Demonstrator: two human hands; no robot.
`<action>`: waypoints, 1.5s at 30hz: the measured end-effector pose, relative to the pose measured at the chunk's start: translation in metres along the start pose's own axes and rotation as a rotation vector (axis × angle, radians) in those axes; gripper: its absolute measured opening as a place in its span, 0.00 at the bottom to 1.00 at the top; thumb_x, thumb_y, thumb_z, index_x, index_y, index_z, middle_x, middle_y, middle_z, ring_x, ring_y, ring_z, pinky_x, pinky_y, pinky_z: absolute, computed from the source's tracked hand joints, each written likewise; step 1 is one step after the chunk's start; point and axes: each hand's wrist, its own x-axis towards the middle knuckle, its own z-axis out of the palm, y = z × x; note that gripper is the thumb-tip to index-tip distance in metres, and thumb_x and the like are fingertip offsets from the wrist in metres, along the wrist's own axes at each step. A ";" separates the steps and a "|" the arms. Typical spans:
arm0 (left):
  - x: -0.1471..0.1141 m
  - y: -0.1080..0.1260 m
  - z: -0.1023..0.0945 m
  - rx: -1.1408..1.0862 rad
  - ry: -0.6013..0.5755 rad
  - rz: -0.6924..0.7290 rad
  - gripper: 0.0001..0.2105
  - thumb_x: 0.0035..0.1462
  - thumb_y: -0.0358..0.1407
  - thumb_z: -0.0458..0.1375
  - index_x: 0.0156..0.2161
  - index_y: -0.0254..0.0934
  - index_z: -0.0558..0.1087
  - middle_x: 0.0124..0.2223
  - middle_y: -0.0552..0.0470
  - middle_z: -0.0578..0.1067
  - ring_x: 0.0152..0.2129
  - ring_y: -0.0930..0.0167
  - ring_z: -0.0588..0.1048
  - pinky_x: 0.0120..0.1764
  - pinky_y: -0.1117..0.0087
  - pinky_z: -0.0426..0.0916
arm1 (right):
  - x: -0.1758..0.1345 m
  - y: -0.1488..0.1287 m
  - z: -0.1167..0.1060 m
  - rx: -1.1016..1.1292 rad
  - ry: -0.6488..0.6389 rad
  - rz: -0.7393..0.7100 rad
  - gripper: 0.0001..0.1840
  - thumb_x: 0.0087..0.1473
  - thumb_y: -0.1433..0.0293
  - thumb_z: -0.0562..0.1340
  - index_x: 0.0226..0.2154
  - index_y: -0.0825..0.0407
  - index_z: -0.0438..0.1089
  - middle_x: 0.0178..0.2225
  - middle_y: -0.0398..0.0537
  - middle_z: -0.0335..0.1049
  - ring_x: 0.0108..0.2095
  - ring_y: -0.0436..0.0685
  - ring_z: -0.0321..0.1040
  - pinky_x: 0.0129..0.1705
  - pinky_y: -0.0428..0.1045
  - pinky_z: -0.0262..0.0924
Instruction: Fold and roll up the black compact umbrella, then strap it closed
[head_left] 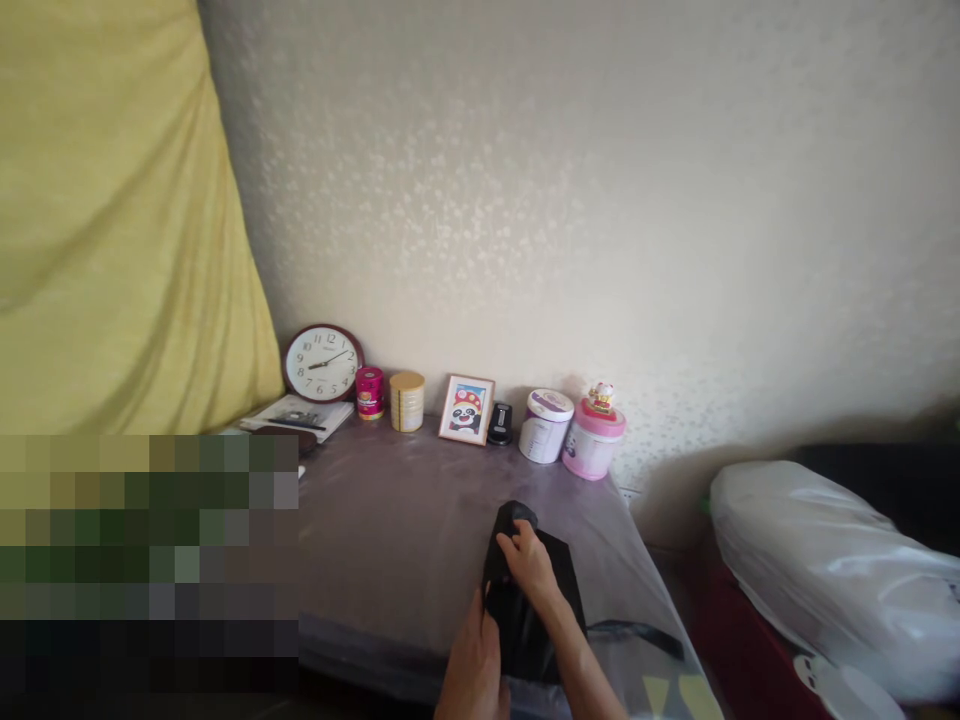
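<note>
A black bag (566, 575), or a folded dark thing that looks like one, lies at the front of the covered table. My right hand (531, 562) is closed on its upper part, fingers curled over a dark raised bit near the far end. My left hand (480, 635) is at its near left edge, with the thumb side against the black material; its fingers are mostly hidden behind the bag. A dark strap (637, 634) runs from the bag's right side across the cover.
Along the wall stand a clock (324, 364), a pink tin (370, 393), a yellow canister (407, 402), a framed panda picture (466, 410), a black object (500, 424) and two tubs (546, 427). A white plastic bundle (832, 570) is at right. The lower left is pixelated.
</note>
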 end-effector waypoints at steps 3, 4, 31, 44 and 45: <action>-0.004 -0.008 0.001 0.021 0.052 0.033 0.44 0.35 0.22 0.51 0.61 0.24 0.42 0.64 0.36 0.48 0.60 0.61 0.49 0.60 0.63 0.49 | -0.004 -0.008 -0.004 0.074 -0.136 -0.029 0.12 0.54 0.66 0.52 0.38 0.54 0.65 0.23 0.44 0.73 0.24 0.52 0.70 0.29 0.44 0.56; -0.006 -0.011 0.002 0.034 0.064 0.033 0.43 0.36 0.23 0.51 0.61 0.24 0.41 0.63 0.36 0.49 0.59 0.61 0.52 0.59 0.63 0.51 | -0.006 -0.010 -0.005 0.110 -0.177 -0.039 0.12 0.55 0.65 0.50 0.36 0.53 0.65 0.22 0.42 0.72 0.21 0.50 0.68 0.28 0.44 0.56; 0.000 -0.007 0.002 0.040 0.016 0.002 0.35 0.45 0.25 0.49 0.61 0.38 0.50 0.65 0.45 0.45 0.60 0.60 0.48 0.58 0.58 0.52 | -0.019 0.010 -0.011 -0.001 -0.127 -0.570 0.16 0.58 0.66 0.51 0.33 0.47 0.74 0.41 0.45 0.74 0.52 0.56 0.58 0.57 0.55 0.44; -0.002 0.005 -0.009 0.023 -0.055 -0.128 0.38 0.46 0.25 0.48 0.62 0.34 0.37 0.65 0.42 0.41 0.60 0.62 0.51 0.57 0.64 0.52 | 0.056 0.033 0.005 -0.182 -0.003 -0.361 0.17 0.59 0.69 0.48 0.38 0.51 0.72 0.43 0.47 0.72 0.48 0.53 0.64 0.52 0.49 0.51; -0.002 0.006 -0.010 0.020 -0.055 -0.129 0.38 0.46 0.25 0.48 0.62 0.34 0.37 0.65 0.43 0.41 0.60 0.62 0.51 0.57 0.64 0.52 | 0.057 0.035 0.002 -0.201 0.033 -0.311 0.17 0.58 0.69 0.48 0.39 0.52 0.71 0.42 0.49 0.72 0.46 0.53 0.65 0.51 0.49 0.52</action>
